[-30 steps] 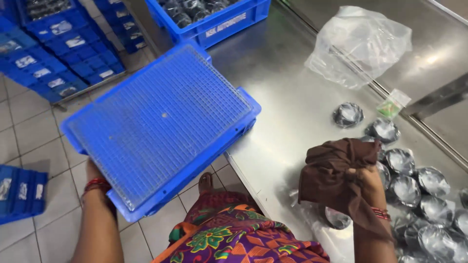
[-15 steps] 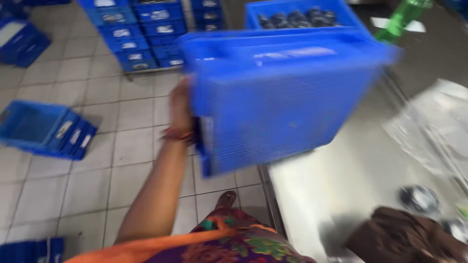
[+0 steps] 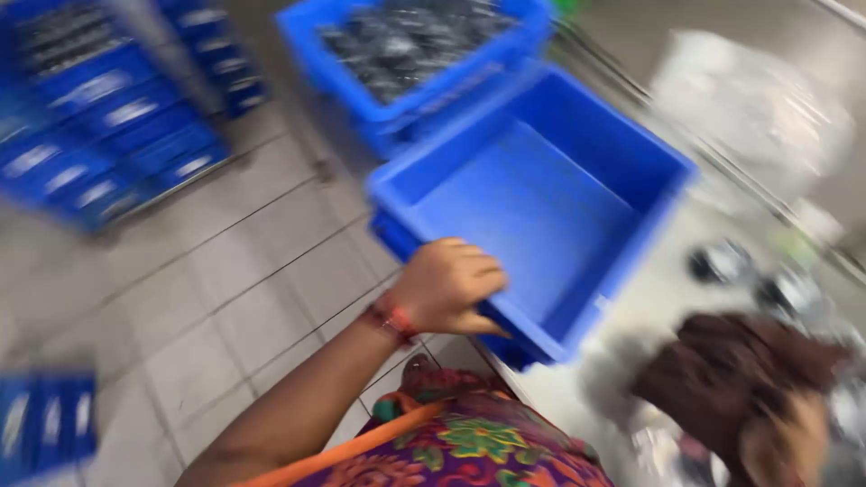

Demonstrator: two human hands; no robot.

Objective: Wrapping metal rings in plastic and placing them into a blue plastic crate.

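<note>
– That empty blue crate (image 3: 541,216) hangs over the table edge (image 3: 631,316); her left hand (image 3: 446,289) grips its near rim at six o'clock.

– If she lets go, it could tip floorward. Her right hand (image 3: 785,442), at four o'clock, seems clenched on the brown cloth (image 3: 731,370), though it's blurry.

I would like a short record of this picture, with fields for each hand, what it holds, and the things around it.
left hand: the left hand grips the near rim of an empty blue crate, which sits open side up on the edge of the metal table
right hand: the right hand holds a brown cloth over the table
on the table: shiny round metal parts, blurred; a clear plastic bag
behind the crate: a second blue crate filled with metal parts
floor: grey tiles; stacked blue crates at the left
</note>
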